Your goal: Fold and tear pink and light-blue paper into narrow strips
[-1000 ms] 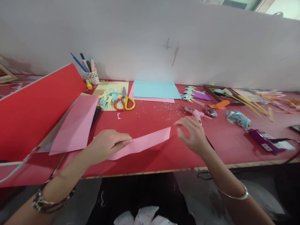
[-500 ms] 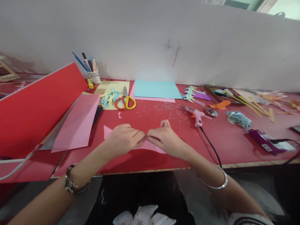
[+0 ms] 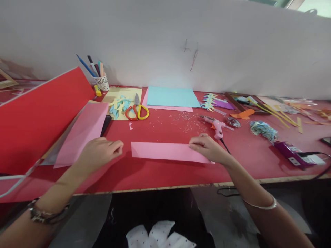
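A folded-looking pink paper strip (image 3: pixel 157 151) lies lengthwise across the red table near its front edge. My right hand (image 3: pixel 208 148) pinches the strip's top edge toward its right end, covering part of it. To the left, apart from the strip, my left hand (image 3: pixel 99 153) hovers with curled fingers pressed together and nothing visible in them. Behind my left hand leans a larger pink paper sheet (image 3: pixel 80 134). Scissors (image 3: pixel 137 108) with red and yellow handles rest on a pale yellow sheet (image 3: pixel 110 94) beside small blue and yellow paper cuttings (image 3: pixel 120 106).
A pink glue gun (image 3: pixel 217 126) with a black cord lies beyond my right hand. Farther right sits a purple power strip (image 3: pixel 293 156). Blue paper (image 3: pixel 173 97) lies at the back. A red board (image 3: pixel 43 117) slants on the left, near a pen cup (image 3: pixel 102 82).
My hands have parted from the middle, the left going left and the right going right. The left has come off the pink paper, which now shows as a long strip.
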{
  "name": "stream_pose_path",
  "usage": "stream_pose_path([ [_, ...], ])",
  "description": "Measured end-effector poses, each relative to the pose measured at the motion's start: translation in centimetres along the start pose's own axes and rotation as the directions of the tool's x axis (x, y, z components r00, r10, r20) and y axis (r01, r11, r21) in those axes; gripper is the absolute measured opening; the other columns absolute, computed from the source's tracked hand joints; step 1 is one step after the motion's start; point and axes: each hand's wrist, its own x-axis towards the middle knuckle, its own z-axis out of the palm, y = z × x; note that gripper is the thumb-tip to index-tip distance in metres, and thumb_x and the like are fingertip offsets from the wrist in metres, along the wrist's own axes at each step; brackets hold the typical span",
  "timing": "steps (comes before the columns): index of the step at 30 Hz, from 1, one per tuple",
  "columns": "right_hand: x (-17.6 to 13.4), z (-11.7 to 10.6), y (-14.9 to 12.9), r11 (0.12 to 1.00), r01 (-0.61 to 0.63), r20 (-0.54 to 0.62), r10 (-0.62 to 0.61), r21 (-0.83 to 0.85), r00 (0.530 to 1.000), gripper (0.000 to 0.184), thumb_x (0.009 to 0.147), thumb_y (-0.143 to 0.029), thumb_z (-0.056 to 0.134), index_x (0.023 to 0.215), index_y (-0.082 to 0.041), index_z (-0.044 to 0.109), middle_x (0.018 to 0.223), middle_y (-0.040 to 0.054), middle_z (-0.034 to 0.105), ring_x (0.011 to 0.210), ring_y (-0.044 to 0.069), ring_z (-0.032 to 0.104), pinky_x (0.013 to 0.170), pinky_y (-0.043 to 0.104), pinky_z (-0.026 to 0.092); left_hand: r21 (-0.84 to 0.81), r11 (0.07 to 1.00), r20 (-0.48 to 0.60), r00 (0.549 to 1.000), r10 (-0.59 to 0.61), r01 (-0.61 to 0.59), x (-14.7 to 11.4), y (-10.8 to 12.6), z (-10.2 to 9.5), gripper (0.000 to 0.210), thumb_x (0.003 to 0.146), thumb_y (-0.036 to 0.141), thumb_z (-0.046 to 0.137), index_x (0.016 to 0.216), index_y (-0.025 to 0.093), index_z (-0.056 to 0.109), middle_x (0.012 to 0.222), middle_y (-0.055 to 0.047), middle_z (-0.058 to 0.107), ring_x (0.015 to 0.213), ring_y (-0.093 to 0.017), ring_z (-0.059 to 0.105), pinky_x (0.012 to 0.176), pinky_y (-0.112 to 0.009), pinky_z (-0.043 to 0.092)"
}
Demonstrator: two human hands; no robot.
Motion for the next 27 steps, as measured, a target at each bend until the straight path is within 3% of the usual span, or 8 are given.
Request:
stream_pose_path([
  [4, 1.1, 1.1, 0.2, 0.999, 0.014, 0.064, -0.016, 0.031, 0.998, 0.030, 0.083, -0.035, 0.035, 0.064, -0.016, 0.047, 0.058, -0.0048, 0.045, 0.054, 0.007, 0.039, 0.076, 0.032, 0.026, -0.164, 0.977, 0.110, 0.987, -0.121, 0.138, 0.8, 1.5, -0.2, 0.030, 0.084, 0.022, 0.029, 0.073, 0.020, 0.056, 0.063, -0.002, 0.062, 0.059, -0.015, 0.056, 0.055, -0.027, 0.037],
  [5, 1.5, 1.4, 0.0, 0.998, 0.033, 0.088, -0.037, 0.048, 0.995, 0.030, 0.083, -0.035, 0.035, 0.065, -0.016, 0.048, 0.059, -0.0044, 0.047, 0.055, 0.008, 0.040, 0.076, 0.032, 0.026, -0.244, 0.960, 0.141, 0.984, -0.107, 0.139, 1.4, 2.2, -0.2, 0.025, 0.084, 0.028, 0.034, 0.088, 0.018, 0.057, 0.080, -0.004, 0.065, 0.074, -0.017, 0.058, 0.065, -0.028, 0.041],
  [7, 2.5, 1.8, -0.5, 0.995, 0.061, 0.131, -0.071, 0.080, 0.989, 0.030, 0.083, -0.035, 0.034, 0.066, -0.016, 0.050, 0.060, -0.0036, 0.050, 0.057, 0.009, 0.042, 0.076, 0.032, 0.027, -0.383, 0.920, 0.224, 0.975, 0.001, 0.087, 2.7, 3.8, -0.1, 0.040, 0.079, 0.042, 0.045, 0.112, 0.018, 0.049, 0.110, -0.008, 0.058, 0.100, -0.021, 0.053, 0.082, -0.032, 0.040],
  [9, 3.2, 2.0, -0.8, 0.991, 0.068, 0.163, -0.086, 0.112, 0.983, 0.029, 0.083, -0.035, 0.035, 0.066, -0.016, 0.050, 0.061, -0.0029, 0.052, 0.058, 0.009, 0.044, 0.073, 0.030, 0.029, -0.446, 0.890, 0.325, 0.943, 0.066, 0.091, 3.7, 5.0, 0.2, 0.056, 0.074, 0.045, 0.053, 0.122, 0.019, 0.041, 0.122, -0.009, 0.050, 0.109, -0.023, 0.048, 0.088, -0.035, 0.038],
  [14, 3.4, 2.3, -0.9, 0.997, 0.020, 0.194, -0.035, 0.079, 0.980, 0.027, 0.083, -0.032, 0.035, 0.068, -0.016, 0.052, 0.065, -0.0013, 0.056, 0.063, 0.011, 0.049, 0.077, 0.032, 0.030, -0.492, 0.854, 0.491, 0.864, 0.110, 0.171, 4.5, 5.9, 0.6, 0.053, 0.077, 0.032, 0.056, 0.124, 0.020, 0.037, 0.119, -0.009, 0.054, 0.104, -0.021, 0.053, 0.083, -0.031, 0.041],
  [18, 2.5, 2.7, -1.3, 0.998, 0.035, 0.121, -0.029, -0.047, 0.992, 0.026, 0.078, -0.036, 0.049, 0.095, -0.016, 0.051, 0.089, 0.0042, 0.060, 0.084, 0.018, 0.053, 0.088, 0.040, 0.024, -0.533, 0.807, 0.533, 0.842, 0.088, 0.253, 4.5, 5.5, 0.3, 0.053, 0.075, 0.040, 0.057, 0.120, 0.019, 0.040, 0.118, -0.009, 0.054, 0.103, -0.022, 0.054, 0.080, -0.030, 0.043],
  [22, 1.8, 3.3, -1.9, 0.972, 0.183, 0.143, -0.162, -0.149, 0.976, 0.050, 0.066, -0.045, 0.063, 0.102, -0.015, 0.046, 0.105, 0.0108, 0.054, 0.094, 0.022, 0.050, 0.092, 0.043, 0.025, -0.543, 0.805, 0.520, 0.849, 0.097, 0.240, 4.5, 5.4, 0.5, 0.036, 0.077, 0.039, 0.055, 0.104, 0.017, 0.050, 0.107, -0.008, 0.059, 0.093, -0.021, 0.057, 0.075, -0.030, 0.044],
  [27, 1.9, 4.0, -1.7, 0.957, 0.242, 0.224, -0.204, -0.161, 0.953, 0.037, 0.072, -0.040, 0.059, 0.098, -0.014, 0.050, 0.103, 0.0104, 0.053, 0.092, 0.021, 0.049, 0.081, 0.034, 0.038, -0.540, 0.826, 0.490, 0.858, 0.152, 0.162, 4.3, 5.3, 1.4, 0.030, 0.078, 0.037, 0.053, 0.097, 0.014, 0.055, 0.105, -0.009, 0.057, 0.093, -0.021, 0.055, 0.077, -0.031, 0.043],
])
